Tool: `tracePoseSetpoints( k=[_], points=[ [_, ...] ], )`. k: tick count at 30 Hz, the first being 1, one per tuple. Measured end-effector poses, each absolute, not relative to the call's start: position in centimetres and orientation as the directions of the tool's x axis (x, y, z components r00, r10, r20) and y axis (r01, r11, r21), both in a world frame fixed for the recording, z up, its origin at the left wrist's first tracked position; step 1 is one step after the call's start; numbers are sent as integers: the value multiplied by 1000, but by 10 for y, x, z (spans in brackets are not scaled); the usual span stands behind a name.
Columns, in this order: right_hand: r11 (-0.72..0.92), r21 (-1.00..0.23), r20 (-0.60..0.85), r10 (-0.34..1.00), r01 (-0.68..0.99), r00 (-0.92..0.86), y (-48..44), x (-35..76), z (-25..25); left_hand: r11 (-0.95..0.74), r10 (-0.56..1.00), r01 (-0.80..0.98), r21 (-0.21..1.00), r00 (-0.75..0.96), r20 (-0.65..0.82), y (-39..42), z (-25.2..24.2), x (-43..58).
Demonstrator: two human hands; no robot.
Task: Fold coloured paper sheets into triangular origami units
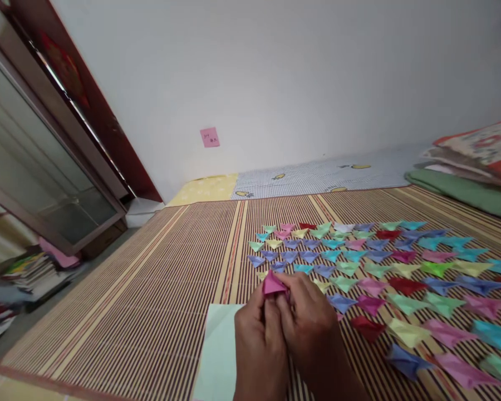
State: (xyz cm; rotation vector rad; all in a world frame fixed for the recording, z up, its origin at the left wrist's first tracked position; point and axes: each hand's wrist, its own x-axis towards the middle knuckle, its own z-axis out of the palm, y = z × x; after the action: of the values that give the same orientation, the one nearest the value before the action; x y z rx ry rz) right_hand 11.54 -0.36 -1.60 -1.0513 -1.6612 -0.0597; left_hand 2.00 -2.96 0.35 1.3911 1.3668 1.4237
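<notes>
Both hands meet at the bottom centre, pinching a small pink folded paper piece [273, 284]. My left hand [256, 345] grips it from below and the left, fingers curled. My right hand [311, 326] presses its fingertips onto the piece from the right. Under my hands lies a pale green paper sheet [218, 351]. To the right, several folded paper triangles [371, 267] in blue, green, pink, red and yellow lie in rows on the striped mat [150, 301].
A white wall with a pink sticky note [209, 137] stands behind. Folded bedding [471, 167] sits at the right. A glass-fronted cabinet [37, 167] and stacked books [29, 273] are at the left, beyond the mat's edge.
</notes>
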Motion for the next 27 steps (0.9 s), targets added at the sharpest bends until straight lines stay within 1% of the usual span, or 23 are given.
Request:
tracePoseSetpoints(
  k=[4, 6, 13, 19, 22, 25, 27],
  points=[
    [630, -439, 804, 594, 641, -34, -2, 117, -19, -193, 942, 236, 952, -227, 247, -29, 4, 19],
    [640, -428, 801, 596, 638, -60, -2, 117, -19, -170, 943, 258, 951, -237, 233, -28, 5, 18],
    [635, -411, 795, 600, 654, -83, 1, 117, -23, -140, 955, 291, 946, -211, 206, -31, 7, 22],
    [656, -363, 835, 544, 662, -81, 1, 117, -24, -120, 963, 274, 954, -200, 179, -30, 10, 21],
    [664, -368, 831, 548, 651, -89, 0, 116, -24, -93, 965, 273, 957, -212, 154, -31, 12, 21],
    [657, -385, 820, 566, 648, -87, -1, 116, -23, -54, 964, 326, 944, -231, 135, -33, 13, 23],
    [656, -395, 820, 567, 643, -75, -1, 117, -21, -60, 963, 358, 932, -225, 149, -35, 15, 26]
  ],
)
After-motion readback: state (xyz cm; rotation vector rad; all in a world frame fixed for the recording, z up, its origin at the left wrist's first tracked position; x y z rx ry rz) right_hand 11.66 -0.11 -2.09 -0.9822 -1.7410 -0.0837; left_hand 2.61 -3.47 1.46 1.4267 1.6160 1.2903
